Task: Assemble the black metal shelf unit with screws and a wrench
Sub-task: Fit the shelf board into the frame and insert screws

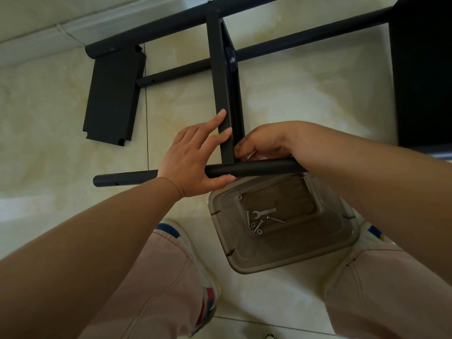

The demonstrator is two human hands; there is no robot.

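A shiny cream tile floor (305, 94) with thin grey joins is seen under everything, and a pale skirting edge (73, 25) runs along the top left. The half-built black metal shelf unit (221, 69) is laid flat on this floor, in the middle and top of the view. It is made of smooth, dull round tubes and flat folded panels. Two long tubes run slantwise across the top, and an upright flat panel (220, 94) is fixed between them with a silver bolt (231, 60). A big dark panel (423, 69) is seen at the right edge. A loose flat black metal shelf plate (112, 94) with notched corners is laid on the floor to the left, apart from the hands, with bare tiles all round it.

Nearest the person, a short black round metal tube (256, 168) is held across the end of the upright panel. It is gripped by the left hand (193, 162), thumb under it and straight fingers resting on the panel. The right hand (264, 143) is curled at the joint behind the tube; what its fingers hold cannot be told.

A see-through smoky plastic tub (342, 248) sits just below the tube, between the person's pink trouser knees. Inside it lie a small flat silver wrench (264, 212) and some thin silver screws and washers (254, 226).
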